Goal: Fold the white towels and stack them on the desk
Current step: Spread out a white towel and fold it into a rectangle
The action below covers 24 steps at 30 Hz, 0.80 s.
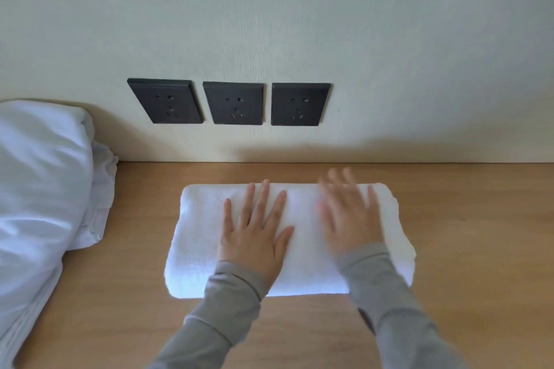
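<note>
One folded white towel (199, 237) is seen lying flat on the wooden counter (485, 263), near the wall (389, 39): a thick rectangle with rounded fold edges. The left hand (254, 229) is laid palm-down on it, fingers straight and spread; the right hand (347, 219), blurred, is likewise flat on it. Neither grip is closed on anything. A heap of white linen (42, 189) is noted at the left, apart from the towel.

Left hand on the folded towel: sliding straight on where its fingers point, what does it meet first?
Past the far edge of the folded towel lies bare desk; then, probably first, the wall below the middle socket.
</note>
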Tool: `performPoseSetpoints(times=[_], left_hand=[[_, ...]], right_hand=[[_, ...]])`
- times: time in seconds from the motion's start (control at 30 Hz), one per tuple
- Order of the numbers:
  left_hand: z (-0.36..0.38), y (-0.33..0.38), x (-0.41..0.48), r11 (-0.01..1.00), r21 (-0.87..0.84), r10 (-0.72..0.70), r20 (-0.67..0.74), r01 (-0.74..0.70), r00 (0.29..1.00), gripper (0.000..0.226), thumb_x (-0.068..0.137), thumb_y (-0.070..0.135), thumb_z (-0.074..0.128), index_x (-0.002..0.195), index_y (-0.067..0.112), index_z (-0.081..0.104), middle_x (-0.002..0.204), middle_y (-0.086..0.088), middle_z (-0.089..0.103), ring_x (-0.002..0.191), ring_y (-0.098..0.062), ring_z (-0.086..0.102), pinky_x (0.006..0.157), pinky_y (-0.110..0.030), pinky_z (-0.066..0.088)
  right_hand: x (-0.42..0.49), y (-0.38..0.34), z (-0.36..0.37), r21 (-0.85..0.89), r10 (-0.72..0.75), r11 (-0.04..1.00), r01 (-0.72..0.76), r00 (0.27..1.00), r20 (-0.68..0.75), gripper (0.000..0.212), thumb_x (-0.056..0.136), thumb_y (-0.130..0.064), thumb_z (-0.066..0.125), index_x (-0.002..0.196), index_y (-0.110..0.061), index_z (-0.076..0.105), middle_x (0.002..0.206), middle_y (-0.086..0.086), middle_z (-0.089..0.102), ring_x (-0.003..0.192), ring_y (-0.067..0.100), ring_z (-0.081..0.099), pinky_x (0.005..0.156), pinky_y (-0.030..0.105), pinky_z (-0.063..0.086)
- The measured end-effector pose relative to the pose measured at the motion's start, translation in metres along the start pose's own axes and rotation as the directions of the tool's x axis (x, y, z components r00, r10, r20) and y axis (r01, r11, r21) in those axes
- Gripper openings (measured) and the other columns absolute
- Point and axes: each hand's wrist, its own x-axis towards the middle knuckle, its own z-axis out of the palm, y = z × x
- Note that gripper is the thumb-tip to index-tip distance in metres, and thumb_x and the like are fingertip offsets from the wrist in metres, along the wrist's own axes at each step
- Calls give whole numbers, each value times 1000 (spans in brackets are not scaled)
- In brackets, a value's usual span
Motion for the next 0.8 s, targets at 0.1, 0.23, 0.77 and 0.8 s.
performPoseSetpoints(times=[0.1, 0.23, 0.77, 0.8], left_hand=[[14, -3, -2, 999, -18, 40, 5, -39, 999, 60, 93, 49, 20, 145, 24, 35, 153, -5, 32, 140, -29, 31, 109, -58, 30], [23, -5, 2, 1000, 11, 22, 34, -22, 999, 63, 91, 55, 2, 150, 32, -2, 159, -1, -2, 147, -25, 1, 117, -55, 6], [17, -81, -18, 999, -27, -29, 86, 31, 996, 78, 64, 69, -35, 133, 33, -41, 143, 12, -44, 137, -12, -32, 117, -41, -9], [15, -81, -19, 999, -30, -28, 90, 31, 995, 78, 65, 70, -33, 134, 33, -41, 143, 11, -43, 137, -12, -32, 117, -41, -9]], right_hand=[[-21, -12, 21, -89, -17, 996, 32, 986, 163, 67, 90, -46, 1, 148, -18, 19, 157, -2, 14, 145, 18, 6, 116, 47, 2], [-18, -3, 38, -124, -3, 992, 26, 983, 186, 66, 90, -47, 0, 149, -21, 7, 157, -5, 1, 143, 12, -8, 117, 44, -4], [-37, 55, 29, -78, 9, 997, 7, 981, 196, 63, 87, -54, -3, 141, -25, -21, 150, -12, -21, 141, 6, -20, 119, 35, -4], [-38, 55, 30, -90, 13, 996, 5, 980, 200, 62, 88, -53, -3, 139, -26, -24, 150, -12, -23, 140, 6, -21, 119, 35, -4]])
